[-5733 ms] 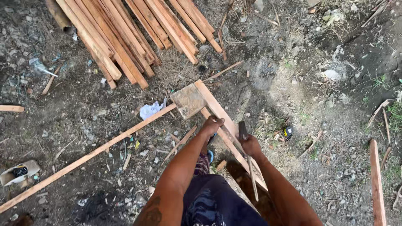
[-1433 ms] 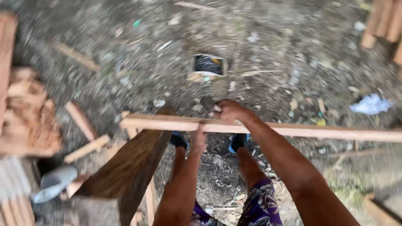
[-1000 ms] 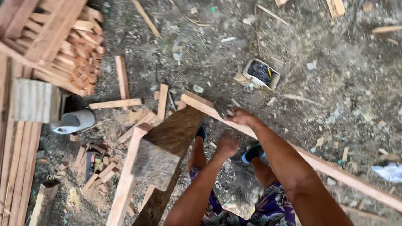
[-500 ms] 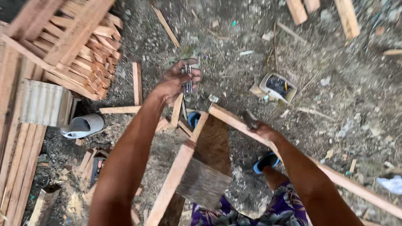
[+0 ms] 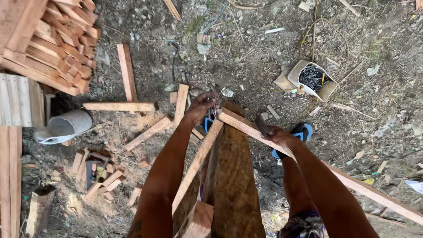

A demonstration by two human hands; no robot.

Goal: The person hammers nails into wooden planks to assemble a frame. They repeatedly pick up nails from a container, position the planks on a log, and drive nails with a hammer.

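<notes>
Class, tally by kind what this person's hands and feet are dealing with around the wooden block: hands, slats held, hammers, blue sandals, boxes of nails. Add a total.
Hands: 2, left hand and right hand
Slats: 2, left slat, right slat
Hammer: 1
Blue sandals: 1 clearly visible
Box of nails: 1
Total: 7

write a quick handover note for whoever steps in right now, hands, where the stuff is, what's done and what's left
Left hand: pinching a few nails just past the joint where two wooden slats meet on top of the upright wooden post.
Right hand: gripping a hammer, head resting near the long slat.
Supplies: box of nails on the ground ahead; stacked slats to the far left.
Done: slats laid in a corner on the post.
Left: no driven nail visible at the joint.
</notes>
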